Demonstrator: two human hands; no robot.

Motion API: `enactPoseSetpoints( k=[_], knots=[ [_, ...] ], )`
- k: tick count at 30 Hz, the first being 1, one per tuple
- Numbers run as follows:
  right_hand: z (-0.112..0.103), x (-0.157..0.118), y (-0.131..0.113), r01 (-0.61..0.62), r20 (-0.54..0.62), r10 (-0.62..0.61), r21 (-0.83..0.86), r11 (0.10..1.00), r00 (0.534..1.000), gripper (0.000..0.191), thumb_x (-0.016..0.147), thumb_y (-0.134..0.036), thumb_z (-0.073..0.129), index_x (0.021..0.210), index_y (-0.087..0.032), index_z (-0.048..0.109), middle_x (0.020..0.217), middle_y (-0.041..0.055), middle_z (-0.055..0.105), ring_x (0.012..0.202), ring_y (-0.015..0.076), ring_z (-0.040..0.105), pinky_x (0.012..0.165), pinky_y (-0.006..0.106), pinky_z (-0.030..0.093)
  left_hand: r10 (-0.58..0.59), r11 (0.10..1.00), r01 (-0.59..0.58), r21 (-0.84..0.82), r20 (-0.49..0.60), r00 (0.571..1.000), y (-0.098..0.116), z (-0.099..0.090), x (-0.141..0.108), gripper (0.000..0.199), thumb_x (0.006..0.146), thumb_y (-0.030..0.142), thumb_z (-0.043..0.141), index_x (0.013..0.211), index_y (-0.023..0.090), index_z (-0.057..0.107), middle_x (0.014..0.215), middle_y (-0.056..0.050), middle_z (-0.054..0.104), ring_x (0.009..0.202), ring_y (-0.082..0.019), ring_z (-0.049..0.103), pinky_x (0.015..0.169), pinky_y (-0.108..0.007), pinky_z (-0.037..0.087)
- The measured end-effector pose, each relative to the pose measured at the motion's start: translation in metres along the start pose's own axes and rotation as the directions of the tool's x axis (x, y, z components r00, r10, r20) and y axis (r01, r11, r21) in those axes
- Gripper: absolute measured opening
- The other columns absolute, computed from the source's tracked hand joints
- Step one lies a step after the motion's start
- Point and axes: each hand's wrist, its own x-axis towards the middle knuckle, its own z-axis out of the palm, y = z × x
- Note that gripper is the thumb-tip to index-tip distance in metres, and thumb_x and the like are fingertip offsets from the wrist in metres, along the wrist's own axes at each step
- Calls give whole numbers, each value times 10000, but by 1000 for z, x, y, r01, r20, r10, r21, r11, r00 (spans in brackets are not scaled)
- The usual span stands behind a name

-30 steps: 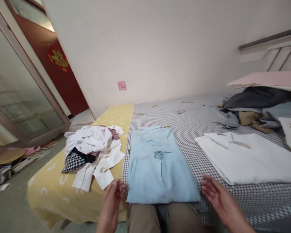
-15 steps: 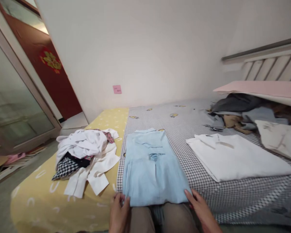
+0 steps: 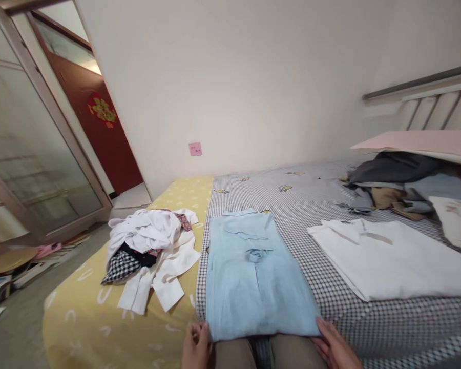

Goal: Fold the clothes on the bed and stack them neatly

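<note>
A light blue shirt [image 3: 261, 287] lies folded flat on the bed's edge, right before my knees, its collar pointing to the wall. At its near left corner, my left hand [image 3: 196, 342] is closed with the fingertips pinching the cloth. My right hand [image 3: 336, 343] grips the near right corner between thumb and fingers. A folded white shirt [image 3: 392, 261] rests to the right of the blue one. On the left sits a rumpled heap of clothes [image 3: 146, 230], mostly white, with black-and-white checked and reddish patterned pieces.
The bed carries a checked sheet [image 3: 292, 225] and a yellow patterned cover [image 3: 80, 318]. At the far right, dark and brown clothes [image 3: 392, 179] lie beneath a pink board [image 3: 418, 141]. A glass door [image 3: 38, 133] and floor clutter [image 3: 15, 266] are at left.
The view has swung slightly to the left, so everything sits further right and a little lower. Both hands stay at the blue shirt's near corners, and its front looks smoother.
</note>
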Motion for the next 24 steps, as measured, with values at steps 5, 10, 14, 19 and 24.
enactPoseSetpoints(
  k=[5, 10, 14, 19, 24],
  knots=[
    [4, -13, -10, 11, -13, -11, 37, 999, 1000, 737, 552, -742, 780, 1092, -267, 618, 1219, 32, 707, 1138, 267, 659, 975, 364, 561, 18, 999, -18, 30, -15, 1000, 4, 9, -14, 678, 633, 831, 589, 913, 213, 568, 935, -102, 674, 898, -289, 638, 863, -425, 494],
    [8, -18, -14, -32, -87, 29, -40, 999, 996, 793, 418, -620, 883, 1058, -287, 556, 933, -6, 739, 985, 256, 700, 926, 366, 563, 41, 988, -42, 147, 9, 999, 0, 15, -19, 595, 654, 638, 626, 1012, 167, 561, 1087, -169, 630, 1083, -328, 579, 1008, -454, 423],
    [7, -19, -13, -46, -107, 37, -83, 996, 994, 829, 375, -540, 908, 1083, -306, 545, 842, -32, 720, 882, 238, 694, 853, 356, 560, 41, 985, -38, 171, -12, 999, -7, 14, -24, 481, 652, 515, 655, 984, 174, 588, 1062, -146, 610, 1029, -304, 576, 944, -417, 448],
    [2, -12, -4, -25, -128, 10, -115, 993, 992, 888, 391, -553, 899, 1143, -305, 498, 814, -27, 677, 797, 244, 668, 811, 393, 542, 20, 989, -18, 146, -18, 1000, -9, 16, -23, 610, 640, 558, 669, 1080, 136, 644, 1114, -165, 634, 1071, -307, 581, 971, -405, 449],
    [7, -14, -5, 182, -146, -221, -243, 953, 964, 745, 494, -655, 832, 1065, -280, 535, 972, -19, 666, 937, 236, 631, 867, 367, 515, -7, 995, 1, 96, 64, 998, 6, 19, -18, 666, 605, 745, 656, 876, 141, 728, 994, -147, 694, 1068, -335, 598, 1042, -422, 421]
  ],
)
